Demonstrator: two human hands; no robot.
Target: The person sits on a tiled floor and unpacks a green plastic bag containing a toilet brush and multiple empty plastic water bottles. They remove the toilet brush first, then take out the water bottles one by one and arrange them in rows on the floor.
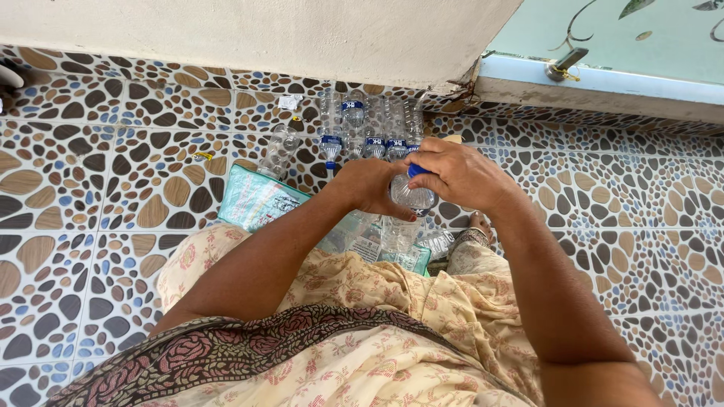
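Fingers of my right hand (460, 175) are pinched around the blue cap (417, 170) of a clear plastic bottle (411, 196), my left hand (371, 185) wrapped tight round its body, both grips pressed shut, the bottle held above my lap. Best, I'd judge, to keep the left grip firm without crushing the thin wall and turn only the cap. Beyond, a row of bottles (369, 124) lies on the tiled floor (113, 173) by the wall, a teal pack (256, 197) just below.
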